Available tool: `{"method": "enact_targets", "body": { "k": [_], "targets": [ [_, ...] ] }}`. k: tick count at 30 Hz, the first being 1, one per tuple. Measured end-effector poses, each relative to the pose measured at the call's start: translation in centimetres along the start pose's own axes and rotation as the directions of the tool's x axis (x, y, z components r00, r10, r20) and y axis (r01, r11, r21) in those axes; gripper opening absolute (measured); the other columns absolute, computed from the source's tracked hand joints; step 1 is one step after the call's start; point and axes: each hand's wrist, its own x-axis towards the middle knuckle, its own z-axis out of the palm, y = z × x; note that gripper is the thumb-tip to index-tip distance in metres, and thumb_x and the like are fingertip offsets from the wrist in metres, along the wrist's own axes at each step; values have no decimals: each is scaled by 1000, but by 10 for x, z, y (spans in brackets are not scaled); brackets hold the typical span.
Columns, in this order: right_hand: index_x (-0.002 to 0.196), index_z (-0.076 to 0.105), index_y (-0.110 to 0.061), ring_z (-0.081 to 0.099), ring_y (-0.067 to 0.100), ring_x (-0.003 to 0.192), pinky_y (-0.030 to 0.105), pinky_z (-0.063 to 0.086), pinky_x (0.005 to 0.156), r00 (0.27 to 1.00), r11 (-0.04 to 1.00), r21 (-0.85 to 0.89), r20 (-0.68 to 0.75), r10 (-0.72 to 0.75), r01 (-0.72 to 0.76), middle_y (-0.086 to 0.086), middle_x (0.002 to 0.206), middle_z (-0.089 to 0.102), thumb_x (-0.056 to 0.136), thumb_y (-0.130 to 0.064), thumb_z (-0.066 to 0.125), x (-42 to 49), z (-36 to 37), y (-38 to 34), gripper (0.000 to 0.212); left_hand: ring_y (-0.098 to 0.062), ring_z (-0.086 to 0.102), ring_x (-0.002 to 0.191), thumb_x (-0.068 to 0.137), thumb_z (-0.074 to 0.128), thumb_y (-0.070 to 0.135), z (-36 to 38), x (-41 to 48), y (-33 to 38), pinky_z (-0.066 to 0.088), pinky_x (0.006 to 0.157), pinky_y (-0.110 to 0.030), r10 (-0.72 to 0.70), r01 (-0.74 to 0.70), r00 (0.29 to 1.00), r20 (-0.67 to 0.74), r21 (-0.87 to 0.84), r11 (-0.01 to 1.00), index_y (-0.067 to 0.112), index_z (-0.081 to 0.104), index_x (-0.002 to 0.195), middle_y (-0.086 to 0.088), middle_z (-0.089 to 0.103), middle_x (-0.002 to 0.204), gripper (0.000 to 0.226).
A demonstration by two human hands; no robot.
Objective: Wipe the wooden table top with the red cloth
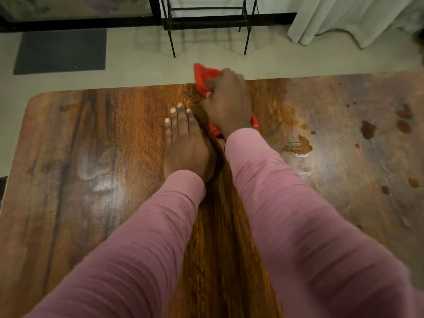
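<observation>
Nearest the camera, two pink sleeves point(160, 226) reach forward over the near edge of the wooden table top point(91, 157), side by side across its middle. The left hand point(185, 145) lies flat on the wood with its fingers straight and together, grasping nothing. Judging by its place just beside the other wrist, it serves as a prop to take the body's weight during the long reach.

A little farther on, the right hand point(227, 104) is clenched around the red cloth point(204, 74), knuckles up and thumb tucked into the bunched fabric. The cloth is pressed to the wood close to the far edge. One corner pokes out past that edge over the floor, and a fold shows under the wrist. Bunching it this way gives a firm pad to bear down on.

The middle strip under the hands looks rich and glossy, while the right-hand part is pale and dull with dark spots point(368, 129) scattered toward the right edge. Whether that is dust or a drying film is hard to tell in this dim, soft view. That side probably has the most wiping left.

Beyond the far edge is light floor, with a dark mat point(62, 51) to the left, thin black metal legs point(172, 31) in the centre, and a pale curtain point(344, 19) to the right.
</observation>
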Motion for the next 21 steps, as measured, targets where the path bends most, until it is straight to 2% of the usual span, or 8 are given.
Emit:
{"method": "enact_targets", "body": {
  "k": [4, 6, 8, 10, 12, 14, 18, 21],
  "targets": [
    [126, 61, -26, 43, 22, 120, 36, 39, 103, 982, 986, 57, 100, -160, 155, 3, 126, 54, 91, -20, 55, -2, 12, 11, 35, -25, -7, 147, 97, 17, 25, 4, -1, -1, -7, 119, -35, 43, -43, 999, -15, -11, 999, 1, 7, 150, -13, -1, 160, 59],
    [127, 61, -25, 46, 22, 118, 34, 42, 100, 999, 999, 19, 2, -46, 46, 5, 126, 54, 92, -21, 54, 2, -1, 30, 35, -23, -6, 147, 100, 18, 23, 6, -2, -1, -6, 119, -35, 56, -57, 997, -60, -23, 998, 2, 9, 150, -12, 1, 160, 55],
    [128, 58, -20, 50, 18, 111, 21, 38, 85, 973, 981, 33, -125, 193, -190, 4, 124, 53, 95, -22, 51, 5, -20, 54, 34, -23, -6, 147, 101, 18, 23, 6, -3, -2, -6, 119, -34, 60, -63, 997, -57, -60, 996, 3, 10, 150, -11, 1, 160, 54],
    [132, 53, -16, 46, 12, 101, 13, 29, 72, 927, 934, 74, -119, 356, -350, 1, 121, 51, 98, -21, 47, 5, -38, 71, 35, -23, -6, 147, 101, 17, 23, 6, -4, -2, -6, 119, -34, 77, -79, 996, -50, -47, 996, 2, 9, 150, -11, 0, 160, 54],
    [132, 52, -16, 50, 14, 105, 13, 28, 71, 908, 914, 75, -111, 405, -398, 2, 124, 53, 98, -22, 48, 5, -46, 69, 35, -24, -6, 147, 101, 16, 23, 6, -2, -1, -5, 119, -35, 95, -96, 995, -40, -34, 995, 3, 8, 150, -11, 0, 160, 54],
    [129, 57, -19, 51, 17, 115, 16, 31, 79, 939, 949, 27, -142, 315, -314, 3, 129, 54, 95, -21, 52, 2, -31, 59, 35, -24, -6, 147, 101, 16, 24, 7, -2, 1, -5, 119, -36, 102, -104, 994, -46, -46, 994, 3, 8, 150, -11, -1, 160, 54],
    [124, 62, -27, 44, 24, 119, 35, 39, 102, 998, 997, 46, 9, -66, 66, 3, 125, 55, 92, -17, 53, -11, -3, 52, 35, -25, -3, 147, 101, 20, 24, 8, -4, 2, -3, 120, -37, 127, -128, 990, -66, -20, 992, 3, 12, 150, -12, 3, 160, 54],
    [127, 59, -28, 45, 21, 118, 35, 39, 101, 995, 995, 19, 11, -100, 99, 3, 127, 54, 94, -20, 52, -4, -10, 76, 35, -25, -1, 147, 101, 21, 24, 7, -6, 18, -3, 119, -36, 165, -169, 979, -120, -25, 985, 3, 15, 150, -13, 6, 160, 53]
  ]
}}
